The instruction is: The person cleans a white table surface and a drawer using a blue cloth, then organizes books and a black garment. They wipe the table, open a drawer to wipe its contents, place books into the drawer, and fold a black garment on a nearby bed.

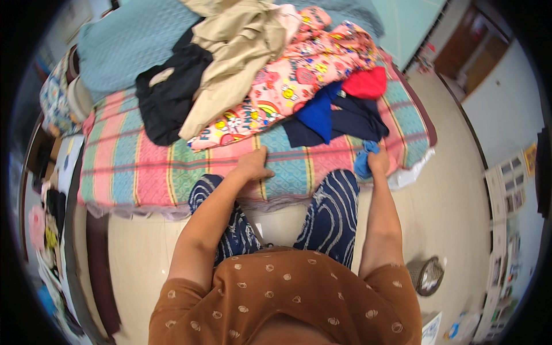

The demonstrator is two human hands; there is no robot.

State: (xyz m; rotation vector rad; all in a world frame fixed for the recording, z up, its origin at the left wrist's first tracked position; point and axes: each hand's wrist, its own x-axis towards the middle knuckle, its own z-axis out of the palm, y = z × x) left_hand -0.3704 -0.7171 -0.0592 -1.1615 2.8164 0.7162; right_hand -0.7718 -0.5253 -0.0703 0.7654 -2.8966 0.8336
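My right hand (pixel 378 161) grips a small bunched blue cloth (pixel 363 160) near the right front part of the bed. Over the plaid bedspread (pixel 151 166), my left hand (pixel 255 165) rests near the front edge with thumb and fingers apart and nothing held. Beyond the hands lies a heap of clothes: a black garment (pixel 168 101), beige trousers (pixel 233 73), a pink printed garment (pixel 276 97), a royal blue cloth (pixel 318 114), a red cloth (pixel 366 83) and a dark navy garment (pixel 355 118). The navy one lies just beyond my right hand.
A light blue quilted cover (pixel 125 47) lies at the bed's far left. On the floor at the lower right stands a woven waste basket (pixel 424 278) with a liner. Clothes (pixel 54 215) are piled at the far left, and a white cabinet (pixel 498 220) lines the right side.
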